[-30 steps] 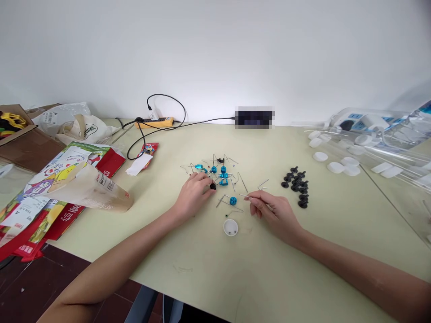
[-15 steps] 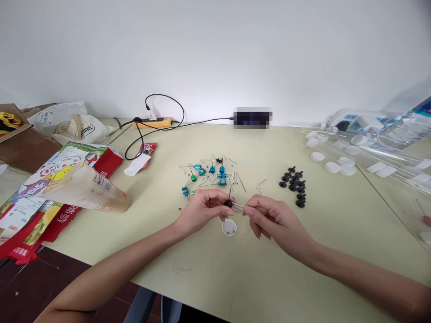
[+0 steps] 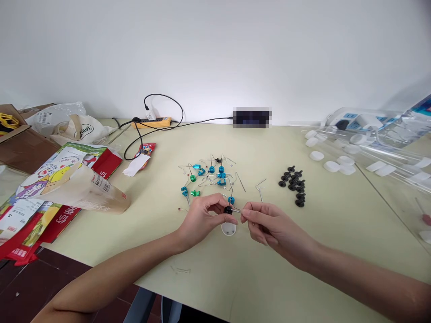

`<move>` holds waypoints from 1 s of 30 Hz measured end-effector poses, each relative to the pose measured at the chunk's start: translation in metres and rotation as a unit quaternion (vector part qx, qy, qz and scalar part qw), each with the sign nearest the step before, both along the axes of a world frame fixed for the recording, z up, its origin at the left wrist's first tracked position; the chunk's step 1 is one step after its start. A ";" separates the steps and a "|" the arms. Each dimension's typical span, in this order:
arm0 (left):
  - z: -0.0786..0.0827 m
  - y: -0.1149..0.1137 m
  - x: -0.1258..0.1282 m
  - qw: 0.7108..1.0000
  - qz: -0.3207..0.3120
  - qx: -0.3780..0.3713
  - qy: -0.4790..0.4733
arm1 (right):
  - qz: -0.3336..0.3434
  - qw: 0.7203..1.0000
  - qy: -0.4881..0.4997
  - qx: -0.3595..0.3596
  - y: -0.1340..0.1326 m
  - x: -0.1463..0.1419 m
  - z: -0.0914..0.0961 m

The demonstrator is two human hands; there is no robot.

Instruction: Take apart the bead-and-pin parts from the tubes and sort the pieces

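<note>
Black hub (image 3: pixel 228 210), small and round-bodied, sits between the two hands, just above the far rim of a shallow white dish (image 3: pixel 229 231) on the counter (image 3: pixel 208 273). The left hand (image 3: pixel 202 217) is clamped on it, pinching it between thumb and fingers; the right hand (image 3: pixel 269 220) is closed on a thin metal rod (image 3: pixel 237 211), whose tip reaches the hub, though whether it sits inside an opening or only meets the surface is too small to tell. Compared with a second ago, the hub is nearer and clear of the cluster of parts, and the hands are drawn together over the dish; this puts rod and hub in line, so both hands appear to serve one piece, the left steadying and the right working. The dish is smooth and circular, with a few tiny dark bits in it. Beyond it, glossy green fittings (image 3: pixel 193 178) and blue fittings (image 3: pixel 221 175), rounded or stubby, lie among thin bent wires (image 3: pixel 240 181) with a steely shine. To the right, L-shaped metal keys (image 3: pixel 260 190) lie apart from a group of matte black stemmed discs (image 3: pixel 299 196). Farther off are smooth, chalk-white round caps (image 3: pixel 332 166) beside clear, glassy plastic tubes (image 3: pixel 400 157), then a hard yellow power strip (image 3: pixel 164 122) with a looping black cable (image 3: pixel 198 120) against the plain white wall (image 3: pixel 208 49).
</note>
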State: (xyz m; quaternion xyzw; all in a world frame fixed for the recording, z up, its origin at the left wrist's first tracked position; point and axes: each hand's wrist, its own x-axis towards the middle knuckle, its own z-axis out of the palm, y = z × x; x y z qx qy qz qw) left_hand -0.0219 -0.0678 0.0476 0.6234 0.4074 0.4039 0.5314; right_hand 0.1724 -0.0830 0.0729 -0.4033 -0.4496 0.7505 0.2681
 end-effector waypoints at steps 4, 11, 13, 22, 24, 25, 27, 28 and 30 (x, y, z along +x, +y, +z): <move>0.005 0.000 0.000 1.000 -0.005 -0.012 -0.019 | -0.008 1.000 -0.004 0.017 0.000 0.000 0.002; 0.020 0.005 -0.007 0.981 -0.136 -0.134 -0.043 | 0.040 0.785 -0.291 0.546 0.002 0.012 -0.008; 0.020 0.005 -0.008 0.968 -0.174 -0.175 -0.040 | 0.061 0.612 -0.322 0.720 0.003 0.016 -0.008; 0.022 0.000 -0.016 0.936 -0.060 0.323 0.123 | 0.091 0.968 -0.141 0.185 0.008 0.013 0.014; 0.019 0.001 -0.021 0.849 -0.066 0.498 0.164 | 0.167 0.985 -0.044 0.000 0.008 0.010 0.013; 0.017 0.002 -0.023 0.811 -0.075 0.552 0.176 | 0.186 0.981 -0.009 -0.045 0.007 0.009 0.012; 0.014 0.002 -0.024 0.782 -0.088 0.587 0.190 | 0.182 0.982 0.014 -0.040 0.005 0.008 0.010; 0.014 0.003 -0.023 0.797 -0.091 0.567 0.189 | 0.167 0.986 -0.007 0.008 0.004 0.007 0.009; 0.015 0.003 -0.019 0.874 -0.084 0.446 0.176 | 0.128 0.967 -0.122 0.183 0.002 0.008 0.007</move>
